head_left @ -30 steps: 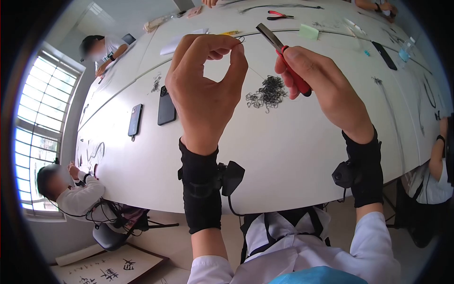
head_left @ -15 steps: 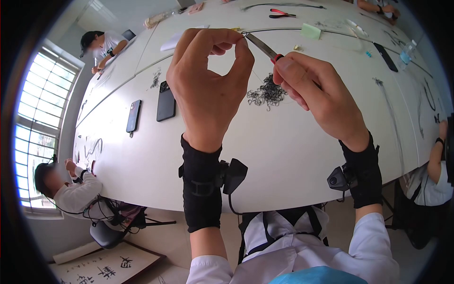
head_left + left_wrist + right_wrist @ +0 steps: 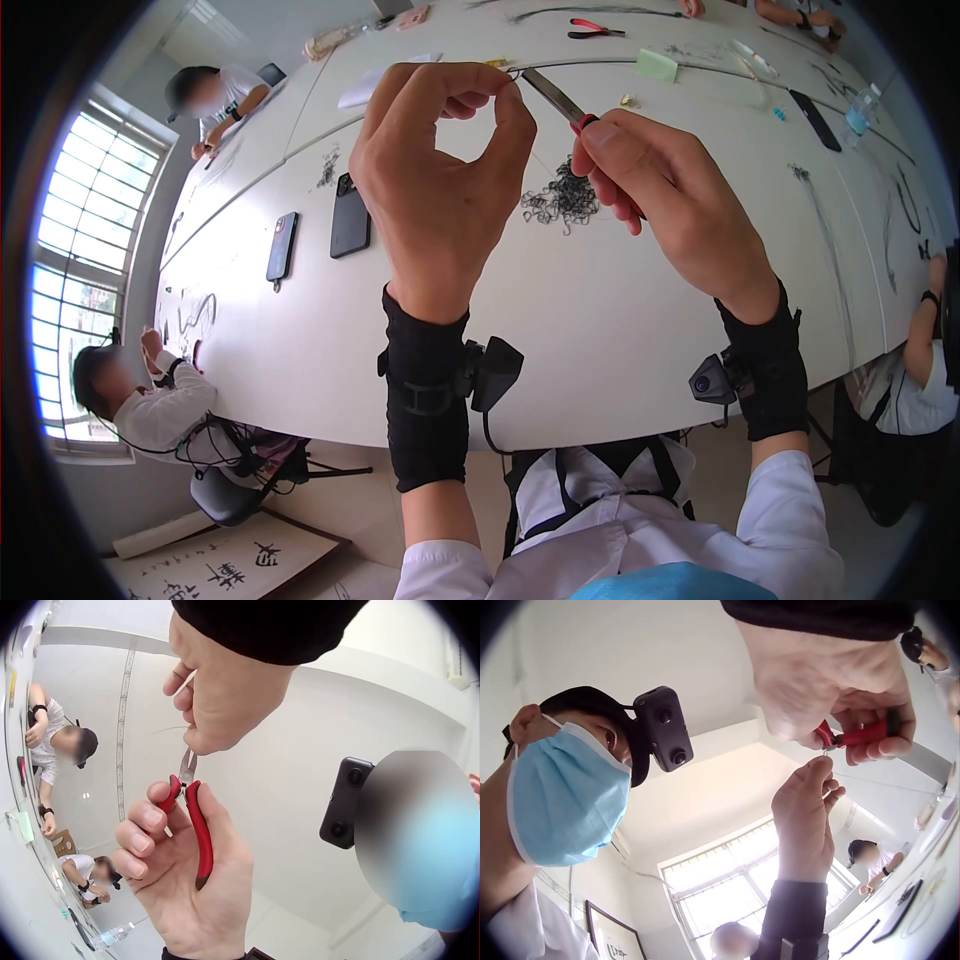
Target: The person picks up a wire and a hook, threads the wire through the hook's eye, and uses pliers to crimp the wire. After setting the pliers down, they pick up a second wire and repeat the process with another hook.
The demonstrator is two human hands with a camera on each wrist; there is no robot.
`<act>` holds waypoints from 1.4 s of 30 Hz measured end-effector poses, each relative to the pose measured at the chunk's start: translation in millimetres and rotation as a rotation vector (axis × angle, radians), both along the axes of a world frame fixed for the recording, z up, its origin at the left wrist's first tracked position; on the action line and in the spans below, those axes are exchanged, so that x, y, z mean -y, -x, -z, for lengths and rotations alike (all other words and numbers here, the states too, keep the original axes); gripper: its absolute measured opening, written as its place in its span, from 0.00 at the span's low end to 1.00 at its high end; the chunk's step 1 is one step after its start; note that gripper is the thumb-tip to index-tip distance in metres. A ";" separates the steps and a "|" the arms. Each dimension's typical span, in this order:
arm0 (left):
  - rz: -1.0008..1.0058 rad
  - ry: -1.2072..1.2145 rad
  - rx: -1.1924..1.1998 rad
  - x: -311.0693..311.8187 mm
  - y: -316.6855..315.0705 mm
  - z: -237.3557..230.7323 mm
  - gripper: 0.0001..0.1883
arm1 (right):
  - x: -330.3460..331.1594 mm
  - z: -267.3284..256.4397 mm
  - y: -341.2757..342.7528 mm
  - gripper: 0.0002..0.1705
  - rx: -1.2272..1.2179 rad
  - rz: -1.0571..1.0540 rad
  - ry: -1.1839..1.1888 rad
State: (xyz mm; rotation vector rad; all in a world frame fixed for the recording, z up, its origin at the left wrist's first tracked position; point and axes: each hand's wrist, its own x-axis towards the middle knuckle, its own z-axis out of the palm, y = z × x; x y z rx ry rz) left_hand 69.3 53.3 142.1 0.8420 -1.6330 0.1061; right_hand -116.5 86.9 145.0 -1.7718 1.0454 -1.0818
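My left hand (image 3: pixel 440 190) is raised over the table and pinches a thin dark wire (image 3: pixel 515 72) between thumb and forefinger. The wire's tip is bent into a small loop above the fingertips. In my right hand (image 3: pixel 685 195) are pliers with red handles (image 3: pixel 202 836), their metal nose (image 3: pixel 552 94) pointing up and left. The nose reaches the wire right at my left fingertips. In the left wrist view, the right fingers and thumb lie around the handles. Beneath the pliers, a pile of small bent black wire pieces (image 3: pixel 560 200) lies on the white table (image 3: pixel 600 330).
Two phones (image 3: pixel 351 218) (image 3: pixel 284 246) lie left of the pile. Farther back are another pair of pliers (image 3: pixel 597 29), a green note (image 3: pixel 656 66), a black flat device (image 3: pixel 814 120) and a water bottle (image 3: pixel 860 112). Other people sit around the table.
My right hand has swung the pliers up and left, bringing the nose to the wire at my left fingertips. My left hand shifted slightly. Over the last half second both hands barely moved.
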 end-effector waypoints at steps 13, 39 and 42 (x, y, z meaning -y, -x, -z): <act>0.000 0.008 0.007 2.3 -1.3 1.7 0.06 | -0.9 -2.2 2.6 0.24 -0.054 0.033 0.027; 0.004 0.013 0.001 2.4 1.2 3.1 0.07 | -3.3 0.2 -3.0 0.23 0.008 0.029 0.004; -0.010 -0.004 0.007 1.9 1.0 2.8 0.07 | -4.5 -0.7 -4.2 0.23 0.012 0.041 0.010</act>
